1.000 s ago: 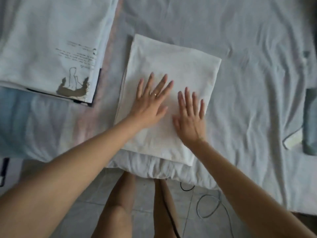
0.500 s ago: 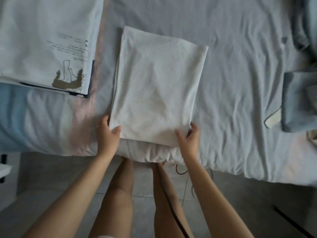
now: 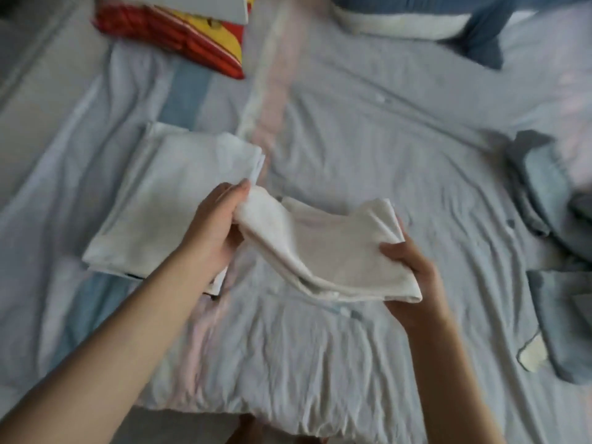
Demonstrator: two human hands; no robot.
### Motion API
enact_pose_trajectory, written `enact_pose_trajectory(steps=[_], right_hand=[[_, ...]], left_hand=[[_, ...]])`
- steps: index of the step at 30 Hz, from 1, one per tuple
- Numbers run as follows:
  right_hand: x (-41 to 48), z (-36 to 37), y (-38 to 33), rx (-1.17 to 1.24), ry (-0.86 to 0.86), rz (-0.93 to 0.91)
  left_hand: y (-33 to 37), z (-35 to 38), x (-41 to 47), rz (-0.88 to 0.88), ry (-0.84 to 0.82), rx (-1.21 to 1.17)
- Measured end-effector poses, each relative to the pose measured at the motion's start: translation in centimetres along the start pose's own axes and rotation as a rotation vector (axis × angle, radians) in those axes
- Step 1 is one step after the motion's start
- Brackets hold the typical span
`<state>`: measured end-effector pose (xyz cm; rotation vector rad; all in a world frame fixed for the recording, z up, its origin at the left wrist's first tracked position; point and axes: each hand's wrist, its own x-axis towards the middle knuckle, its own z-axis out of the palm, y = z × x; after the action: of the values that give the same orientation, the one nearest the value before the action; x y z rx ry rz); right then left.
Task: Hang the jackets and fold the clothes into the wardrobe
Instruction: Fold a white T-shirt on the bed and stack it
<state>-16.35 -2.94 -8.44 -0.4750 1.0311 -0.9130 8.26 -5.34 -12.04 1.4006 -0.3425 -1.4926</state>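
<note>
A folded white garment [image 3: 326,251] hangs lifted above the bed [image 3: 368,149], sagging between my two hands. My left hand [image 3: 213,229] grips its left end, thumb on top. My right hand [image 3: 413,277] holds its right end from underneath, fingers curled round the edge. To the left, a stack of folded white shirts [image 3: 169,200] lies flat on the bed, partly under my left forearm.
Grey-blue clothes [image 3: 551,200] lie heaped at the right edge, with another grey piece [image 3: 563,328] below them. A red and yellow cloth [image 3: 179,36] lies at the far left. A blue and white pillow [image 3: 426,24] sits at the top. The bed's front edge is near my legs.
The white garment lay flat on the bed under my palms, then I gripped its near corners; now both hands hold it lifted off the sheet. The view has swung up the bed.
</note>
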Motion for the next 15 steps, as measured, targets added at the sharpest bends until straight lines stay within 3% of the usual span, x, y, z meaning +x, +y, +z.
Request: enact_pose_trajectory(steps=[5, 9, 12, 15], right_hand=[[4.8, 9.4, -5.4, 0.1, 0.012, -0.347], [7.8, 14.2, -4.8, -0.045, 0.03, -0.544], [10.1, 15.4, 0.5, -0.115, 0.105, -0.462], [12.1, 15.9, 9.1, -0.125, 0.189, -0.102]], left_hand=[[14.5, 2.0, 3.2, 0.296, -0.066, -0.097], [20.6, -2.9, 4.6, 0.453, 0.0, -0.211], [17.7, -9.4, 6.1, 0.472, 0.215, -0.169], [10.7, -15.7, 7.2, 0.392, 0.596, -0.122]])
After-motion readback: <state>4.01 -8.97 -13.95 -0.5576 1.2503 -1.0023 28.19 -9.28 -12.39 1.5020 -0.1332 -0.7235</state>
